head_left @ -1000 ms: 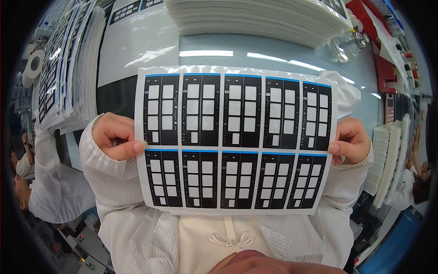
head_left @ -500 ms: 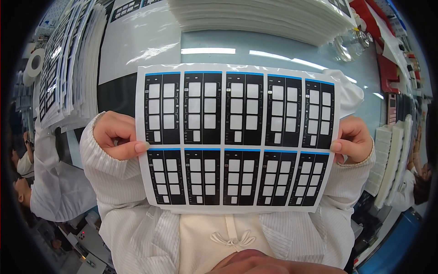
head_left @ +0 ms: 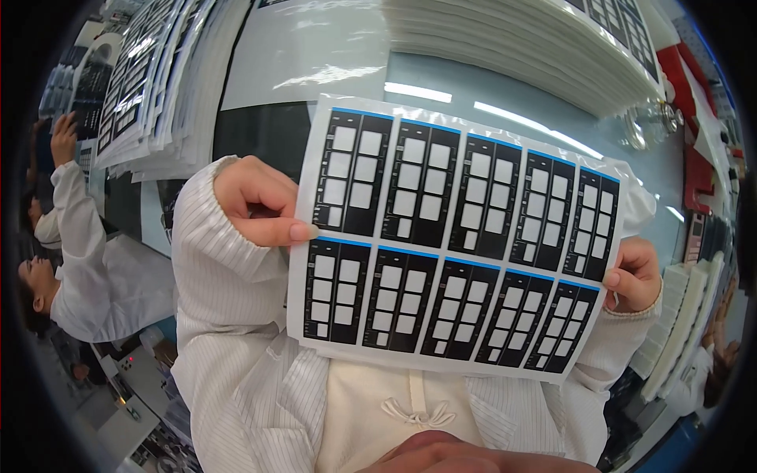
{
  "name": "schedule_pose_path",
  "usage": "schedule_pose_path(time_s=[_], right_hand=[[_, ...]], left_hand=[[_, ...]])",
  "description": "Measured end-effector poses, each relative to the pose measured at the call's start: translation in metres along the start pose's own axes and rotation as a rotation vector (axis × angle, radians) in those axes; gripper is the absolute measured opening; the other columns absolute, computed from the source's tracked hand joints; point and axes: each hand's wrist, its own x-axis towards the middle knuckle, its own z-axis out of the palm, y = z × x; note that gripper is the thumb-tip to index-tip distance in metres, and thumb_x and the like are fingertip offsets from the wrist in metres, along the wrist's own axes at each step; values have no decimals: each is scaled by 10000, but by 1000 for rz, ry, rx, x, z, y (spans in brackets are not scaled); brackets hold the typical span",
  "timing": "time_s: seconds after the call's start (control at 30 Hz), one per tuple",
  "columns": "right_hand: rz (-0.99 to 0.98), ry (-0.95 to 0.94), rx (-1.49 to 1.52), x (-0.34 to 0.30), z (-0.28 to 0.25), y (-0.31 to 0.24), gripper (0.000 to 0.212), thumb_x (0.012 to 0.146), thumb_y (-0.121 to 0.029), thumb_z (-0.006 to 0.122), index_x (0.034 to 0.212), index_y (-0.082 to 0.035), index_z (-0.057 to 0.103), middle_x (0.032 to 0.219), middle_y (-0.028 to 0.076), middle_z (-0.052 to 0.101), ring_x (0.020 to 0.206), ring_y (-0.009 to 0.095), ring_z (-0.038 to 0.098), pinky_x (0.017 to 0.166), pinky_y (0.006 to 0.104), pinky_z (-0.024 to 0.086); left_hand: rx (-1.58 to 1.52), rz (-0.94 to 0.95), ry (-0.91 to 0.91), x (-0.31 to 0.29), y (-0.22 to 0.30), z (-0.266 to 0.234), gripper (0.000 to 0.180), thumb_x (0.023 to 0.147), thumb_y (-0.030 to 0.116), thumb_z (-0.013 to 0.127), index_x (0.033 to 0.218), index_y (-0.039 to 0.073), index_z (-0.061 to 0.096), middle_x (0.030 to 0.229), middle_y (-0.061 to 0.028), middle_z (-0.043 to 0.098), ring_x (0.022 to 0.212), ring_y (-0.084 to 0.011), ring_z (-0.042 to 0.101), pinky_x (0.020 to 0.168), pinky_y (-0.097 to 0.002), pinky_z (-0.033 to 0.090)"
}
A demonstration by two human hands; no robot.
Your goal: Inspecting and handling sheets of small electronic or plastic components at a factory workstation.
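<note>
I hold up a white printed sheet (head_left: 449, 236) in front of me, covered with two rows of black panels that carry white squares and blue top edges. My left hand (head_left: 256, 201) pinches the sheet's left edge at mid height, thumb on its face. My right hand (head_left: 635, 276) grips the right edge lower down. The sheet is tilted, its right side lower. Both sleeves are white with fine stripes.
A tall pile of similar sheets (head_left: 512, 39) lies at the top, another fanned pile (head_left: 165, 87) at the upper left on the pale blue table (head_left: 441, 75). A person in white (head_left: 87, 260) works at the left. Red things (head_left: 694, 94) and white trays (head_left: 678, 315) stand at the right.
The sheet has tilted clockwise and shifted right in view; both hands still hold its edges, the left one now higher than the right.
</note>
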Motion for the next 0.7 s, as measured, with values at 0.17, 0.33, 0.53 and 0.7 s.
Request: schedule_pose_path(time_s=[0.17,0.33,0.53,0.7], right_hand=[[13,-31,31,0,-5,-1,181,820,-90,617,725,63,609,682,150,644,401,93,517,365,193,382],[24,2,23,0,-6,1,190,817,-94,619,706,59,607,660,147,641,389,95,512,354,195,378],[27,10,48,2,-3,-1,200,814,-102,629,694,58,605,651,144,641,385,94,507,351,195,373],[39,14,43,2,-4,-1,204,815,-106,631,699,60,609,653,146,641,386,94,506,352,193,372]], left_hand=[[-27,6,0,-1,0,1,238,808,141,691,639,-20,647,612,-92,631,514,-145,578,479,-250,422],[-53,22,-21,-1,-2,-1,230,804,136,698,641,-18,650,606,-88,626,518,-142,578,484,-245,422],[-64,40,-21,-1,-3,-2,219,778,132,730,641,-19,651,601,-86,622,514,-144,578,476,-242,415],[-60,45,-41,-1,-7,-4,190,762,108,741,644,-14,656,614,-92,631,520,-147,583,481,-242,423]])
